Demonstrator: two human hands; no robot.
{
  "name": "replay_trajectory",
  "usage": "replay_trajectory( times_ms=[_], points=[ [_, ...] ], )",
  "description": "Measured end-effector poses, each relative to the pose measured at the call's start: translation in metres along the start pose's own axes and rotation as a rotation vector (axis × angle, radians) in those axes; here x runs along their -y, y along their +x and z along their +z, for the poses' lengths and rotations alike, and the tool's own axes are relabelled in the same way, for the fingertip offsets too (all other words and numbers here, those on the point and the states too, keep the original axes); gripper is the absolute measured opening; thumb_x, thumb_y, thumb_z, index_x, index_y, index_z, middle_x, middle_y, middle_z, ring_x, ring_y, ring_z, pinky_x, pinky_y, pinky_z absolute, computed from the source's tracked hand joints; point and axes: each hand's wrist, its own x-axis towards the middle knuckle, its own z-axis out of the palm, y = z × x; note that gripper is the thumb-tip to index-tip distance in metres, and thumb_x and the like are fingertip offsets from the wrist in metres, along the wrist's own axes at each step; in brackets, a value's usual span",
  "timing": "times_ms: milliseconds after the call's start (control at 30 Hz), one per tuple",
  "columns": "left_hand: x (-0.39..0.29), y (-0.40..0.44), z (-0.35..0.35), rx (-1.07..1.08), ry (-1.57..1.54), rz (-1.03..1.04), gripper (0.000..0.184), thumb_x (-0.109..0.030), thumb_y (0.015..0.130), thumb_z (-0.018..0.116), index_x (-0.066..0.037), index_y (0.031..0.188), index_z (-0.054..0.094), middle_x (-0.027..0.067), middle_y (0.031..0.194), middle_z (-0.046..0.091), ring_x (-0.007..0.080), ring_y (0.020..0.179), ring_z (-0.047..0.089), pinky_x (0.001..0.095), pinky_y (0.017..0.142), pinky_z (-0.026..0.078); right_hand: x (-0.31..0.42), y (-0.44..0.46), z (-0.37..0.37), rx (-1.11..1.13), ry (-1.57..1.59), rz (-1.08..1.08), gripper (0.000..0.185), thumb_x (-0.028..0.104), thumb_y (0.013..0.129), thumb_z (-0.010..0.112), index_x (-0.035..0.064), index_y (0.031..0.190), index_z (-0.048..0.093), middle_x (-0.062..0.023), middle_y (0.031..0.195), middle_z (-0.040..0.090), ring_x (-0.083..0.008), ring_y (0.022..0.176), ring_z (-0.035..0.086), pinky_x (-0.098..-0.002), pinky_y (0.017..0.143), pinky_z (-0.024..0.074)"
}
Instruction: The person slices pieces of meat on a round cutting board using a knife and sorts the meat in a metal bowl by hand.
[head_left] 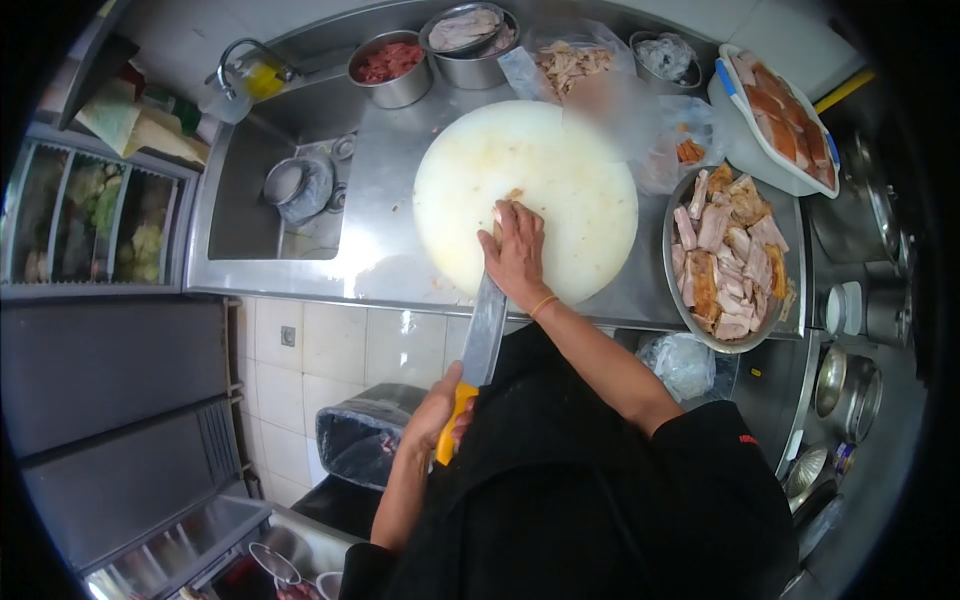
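My left hand [434,411] is closed round the yellow handle of a cleaver-like kitchen knife [486,335], held below the counter's front edge. Its broad blade points up and away, with the tip at the near part of a round white cutting board [590,210]. On that board rests my right hand [518,252], fingers bent down and together beside the blade tip. A small strip of meat shows partly between thumb and fingers; the rest is hidden. Just beyond the fingertips lies a brown scrap [515,194].
Right of the board stands a metal bowl of chopped roast meat [730,245]; behind it is a white tub of browned meat slabs [750,150]. Metal pots [395,92] and bagged food [575,65] line the back. A sink [235,215] lies left, a lined bin [350,450] below.
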Motion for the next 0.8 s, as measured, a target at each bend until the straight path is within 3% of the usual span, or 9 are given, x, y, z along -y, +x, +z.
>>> replay_trajectory(
  times_ms=[133,333,667,767,800],
  points=[
    [-0.007,0.009,-0.001,0.011,0.043,0.029,0.066,-0.065,0.106,0.034,-0.008,0.077,0.051,0.0011,0.052,0.043,0.0124,0.039,0.041,0.0278,0.037,0.036,-0.013,0.004,0.012,-0.133,0.036,-0.038,0.034,0.001,0.088,0.064,0.0038,0.122,0.061,-0.0202,0.127,0.055,-0.0411,0.119,0.046,-0.0515,0.106,0.038],
    [-0.056,0.007,0.025,0.006,0.095,0.078,0.068,-0.067,0.105,0.035,-0.008,0.076,0.051,0.0005,0.051,0.041,0.0123,0.036,0.038,0.0274,0.035,0.035,-0.016,0.049,-0.02,-0.215,0.085,-0.014,0.032,-0.001,0.088,0.063,0.004,0.119,0.063,-0.0178,0.119,0.059,-0.0405,0.115,0.049,-0.0511,0.105,0.0387],
    [-0.203,0.063,0.107,-0.042,0.164,0.212,0.068,-0.066,0.106,0.031,-0.008,0.077,0.05,0.0012,0.05,0.041,0.0135,0.035,0.038,0.0282,0.035,0.036,-0.131,0.278,-0.028,-0.423,0.019,-0.106,0.028,0.002,0.082,0.062,0.0037,0.11,0.069,-0.0169,0.115,0.063,-0.0382,0.112,0.054,-0.0501,0.101,0.0415],
    [-0.209,0.071,0.117,-0.146,0.169,0.201,0.067,-0.063,0.107,0.03,-0.007,0.078,0.052,0.002,0.052,0.043,0.0144,0.036,0.041,0.0289,0.037,0.038,-0.174,0.333,-0.004,-0.255,-0.044,-0.063,0.03,0.007,0.082,0.063,0.0044,0.111,0.071,-0.0166,0.115,0.065,-0.0384,0.113,0.055,-0.0494,0.103,0.0414],
    [-0.206,0.072,0.117,-0.184,0.162,0.188,0.068,-0.063,0.107,0.029,-0.007,0.078,0.052,0.0021,0.052,0.044,0.0148,0.036,0.042,0.0291,0.037,0.038,-0.176,0.343,-0.003,-0.084,-0.161,-0.005,0.031,0.013,0.081,0.065,0.0057,0.11,0.074,-0.0161,0.115,0.067,-0.0362,0.116,0.057,-0.0477,0.106,0.0401]
  ],
)
